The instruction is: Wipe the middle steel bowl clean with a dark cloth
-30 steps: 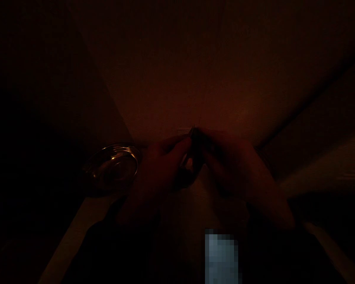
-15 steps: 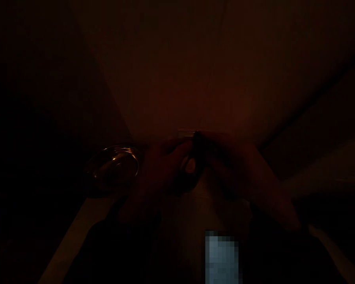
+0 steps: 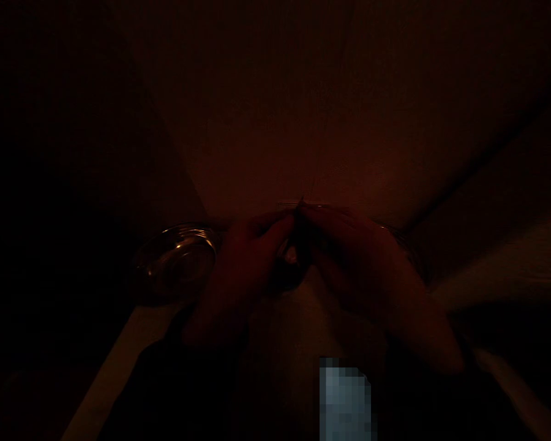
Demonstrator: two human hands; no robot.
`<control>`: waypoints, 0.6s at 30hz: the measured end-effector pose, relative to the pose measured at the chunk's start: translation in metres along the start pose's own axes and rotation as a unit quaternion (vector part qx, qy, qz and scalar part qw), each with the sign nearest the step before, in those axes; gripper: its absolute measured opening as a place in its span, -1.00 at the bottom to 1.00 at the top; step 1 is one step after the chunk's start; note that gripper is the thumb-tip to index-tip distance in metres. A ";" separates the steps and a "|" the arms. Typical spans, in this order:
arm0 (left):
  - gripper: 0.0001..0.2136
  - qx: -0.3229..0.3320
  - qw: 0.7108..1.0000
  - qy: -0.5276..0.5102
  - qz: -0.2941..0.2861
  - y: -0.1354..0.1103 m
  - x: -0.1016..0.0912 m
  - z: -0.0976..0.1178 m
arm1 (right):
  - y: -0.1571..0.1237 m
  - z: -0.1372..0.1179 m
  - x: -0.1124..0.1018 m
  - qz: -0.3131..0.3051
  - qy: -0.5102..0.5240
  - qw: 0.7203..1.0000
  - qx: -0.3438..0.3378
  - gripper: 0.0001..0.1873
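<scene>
Forearms reach forward over surface (image 3: 307, 312); left hand (image 3: 252, 248) and right hand (image 3: 360, 245) bend inward, fingertips close together. Small dark object (image 3: 288, 272) between hands, on near side of fingertips; whether gripped, cannot tell. Shiny round dish (image 3: 179, 260) beside left wrist, near surface's left edge.

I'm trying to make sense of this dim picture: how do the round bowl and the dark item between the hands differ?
The bowl is shiny, with bright glints; the dark item shows only a faint paler patch. The bowl's round outline reads clearly, while the item's shape is hard to make out. The bowl lies left of the left hand; the item is between both hands. Both are dimly lit.
</scene>
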State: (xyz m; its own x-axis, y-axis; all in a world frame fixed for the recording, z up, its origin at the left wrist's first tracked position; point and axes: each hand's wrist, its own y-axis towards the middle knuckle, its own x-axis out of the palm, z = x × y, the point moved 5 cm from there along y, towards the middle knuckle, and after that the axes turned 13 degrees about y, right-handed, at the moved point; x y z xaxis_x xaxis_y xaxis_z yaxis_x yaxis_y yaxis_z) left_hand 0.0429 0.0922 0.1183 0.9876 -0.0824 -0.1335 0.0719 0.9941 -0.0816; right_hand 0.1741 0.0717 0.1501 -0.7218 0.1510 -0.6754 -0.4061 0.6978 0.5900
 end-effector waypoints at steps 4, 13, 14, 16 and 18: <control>-0.77 0.014 1.000 0.002 -0.003 0.000 0.001 0.000 | 0.003 0.017 -0.004 0.031 0.003 0.998 0.063 -0.69; -0.77 0.013 1.000 0.004 -0.003 0.000 0.000 0.003 | 0.002 -0.004 0.000 -0.004 -0.009 1.000 -0.007 -0.65; -0.76 0.019 1.000 0.002 -0.004 0.000 0.000 0.004 | 0.002 -0.003 0.000 -0.001 -0.007 1.000 -0.001 -0.65; -0.76 0.011 1.000 0.014 -0.001 -0.001 0.000 0.003 | 0.003 0.005 -0.002 0.021 -0.009 0.999 0.033 -0.69; -0.75 0.011 1.000 0.021 -0.006 -0.001 0.002 0.002 | 0.003 0.013 -0.004 0.036 -0.024 0.997 0.070 -0.72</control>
State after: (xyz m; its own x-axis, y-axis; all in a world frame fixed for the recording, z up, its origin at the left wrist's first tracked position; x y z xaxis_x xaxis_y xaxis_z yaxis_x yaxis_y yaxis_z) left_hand 0.0446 0.0911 0.1198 0.9798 -0.0963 -0.1751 0.0866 0.9943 -0.0620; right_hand 0.1827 0.0818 0.1487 -0.7170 0.2351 -0.6563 -0.2704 0.7739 0.5726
